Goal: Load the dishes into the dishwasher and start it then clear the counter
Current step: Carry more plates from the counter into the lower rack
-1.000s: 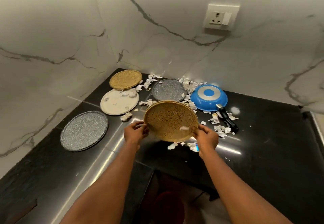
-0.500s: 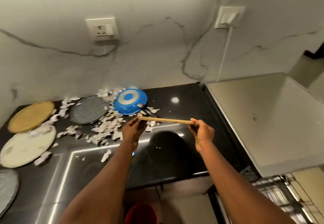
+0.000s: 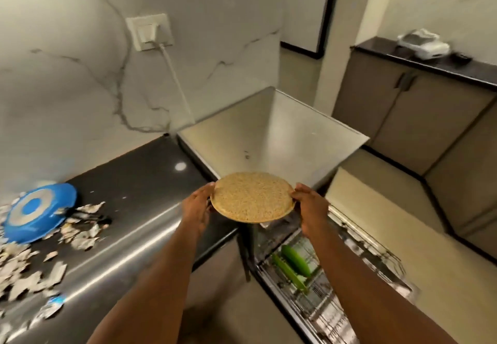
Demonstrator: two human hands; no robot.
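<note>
Left hand [image 3: 197,209] and right hand [image 3: 312,208] grip opposite rims of the speckled tan plate [image 3: 251,197], with the fingers curled round its edge and partly hidden beneath it. The plate is held nearly level in the air, just off the corner of the black counter [image 3: 139,203] and above the dishwasher rack [image 3: 330,298]. The rack is blurred and partly covered by the right forearm, its two green items [image 3: 294,261] cannot be identified, and the blue pan [image 3: 35,213] and paper scraps [image 3: 29,279] at left are smeared and cropped.
</note>
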